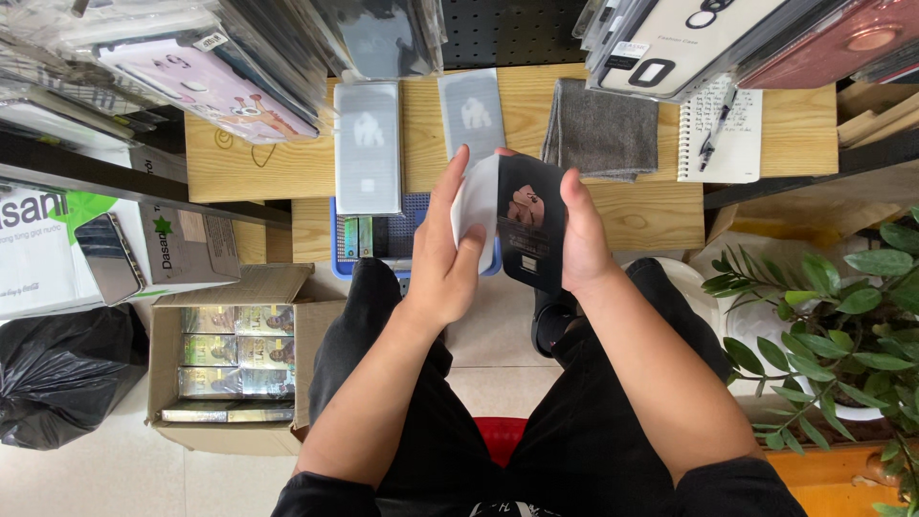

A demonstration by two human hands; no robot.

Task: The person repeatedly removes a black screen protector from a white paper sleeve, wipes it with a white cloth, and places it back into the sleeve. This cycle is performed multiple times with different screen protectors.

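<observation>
Left hand point(446, 258) curled on a white rectangular sleeve point(476, 213) and right hand point(580, 239) gripping the flat black printed packet point(529, 233) against it, above the lap; beyond, two grey translucent packets point(368, 146) lie on the pale wooden table point(632, 215).

The scene is evenly lit by soft, bright daylight, and only faint shadows are cast. Glare is seen on the hanging plastic packages point(191, 57). Edges are slightly bowed by the wide lens.
</observation>
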